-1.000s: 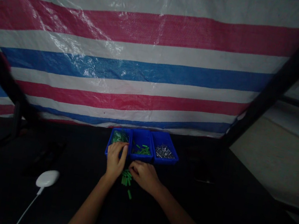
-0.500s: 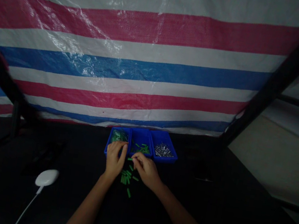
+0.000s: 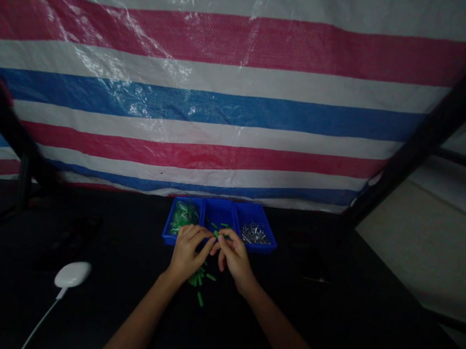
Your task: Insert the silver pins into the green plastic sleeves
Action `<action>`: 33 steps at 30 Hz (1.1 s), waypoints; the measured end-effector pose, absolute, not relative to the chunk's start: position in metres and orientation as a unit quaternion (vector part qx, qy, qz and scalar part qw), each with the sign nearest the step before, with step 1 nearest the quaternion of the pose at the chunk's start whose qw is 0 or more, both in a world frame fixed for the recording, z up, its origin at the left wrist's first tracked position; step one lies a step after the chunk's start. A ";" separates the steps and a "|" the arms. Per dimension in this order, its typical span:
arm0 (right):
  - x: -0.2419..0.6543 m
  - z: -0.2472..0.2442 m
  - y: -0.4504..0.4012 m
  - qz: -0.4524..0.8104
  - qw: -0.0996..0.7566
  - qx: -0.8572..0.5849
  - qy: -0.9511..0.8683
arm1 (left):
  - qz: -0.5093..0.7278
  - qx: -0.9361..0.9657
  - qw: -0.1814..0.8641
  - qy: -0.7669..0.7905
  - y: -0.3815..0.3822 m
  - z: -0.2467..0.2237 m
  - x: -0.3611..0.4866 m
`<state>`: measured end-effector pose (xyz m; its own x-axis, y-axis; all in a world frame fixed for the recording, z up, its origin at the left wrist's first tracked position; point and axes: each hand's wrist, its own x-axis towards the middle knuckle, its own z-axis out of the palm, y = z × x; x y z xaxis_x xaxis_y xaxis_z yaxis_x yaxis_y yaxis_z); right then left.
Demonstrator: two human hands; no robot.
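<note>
Along the near side of three blue plastic bins (image 3: 220, 202), set edge to edge on a black table (image 3: 300, 329) so every compartment sits within easy reach, both hands work close together. The right hand (image 3: 235, 256) pinches a green plastic anchor (image 3: 219, 235) between thumb and fingertips. The left hand (image 3: 187, 253) curls over the left bin's (image 3: 171, 225) front rim; whether it grips anything is hidden. Loose green anchors (image 3: 197, 279) lie just below, well apart from the silver screws (image 3: 255, 235) in the right bin (image 3: 268, 246).

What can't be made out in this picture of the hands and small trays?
Head view only:
- The pile of green plastic pieces: the left hand hides part of it.
- What the right hand pinches: its fingers cover it.
- Silver metal pieces: too small to identify.
- Dark shapes on the black table: too dim.
</note>
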<state>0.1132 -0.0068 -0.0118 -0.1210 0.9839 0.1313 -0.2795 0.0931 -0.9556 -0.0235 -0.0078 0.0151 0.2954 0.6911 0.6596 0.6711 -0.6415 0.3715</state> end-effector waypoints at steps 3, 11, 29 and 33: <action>0.112 -0.012 -0.007 0.577 0.552 -0.360 -0.482 | 0.412 0.807 0.010 0.422 -0.007 0.014 -0.024; 0.112 -0.011 -0.006 0.585 0.548 -0.368 -0.472 | 0.434 0.799 0.004 0.416 -0.006 0.012 -0.025; 0.113 -0.016 -0.005 0.618 0.513 -0.349 -0.483 | 0.411 0.811 0.002 0.416 -0.003 0.008 -0.028; 0.114 -0.014 -0.005 0.609 0.514 -0.353 -0.490 | 0.417 0.805 0.013 0.421 -0.004 0.010 -0.028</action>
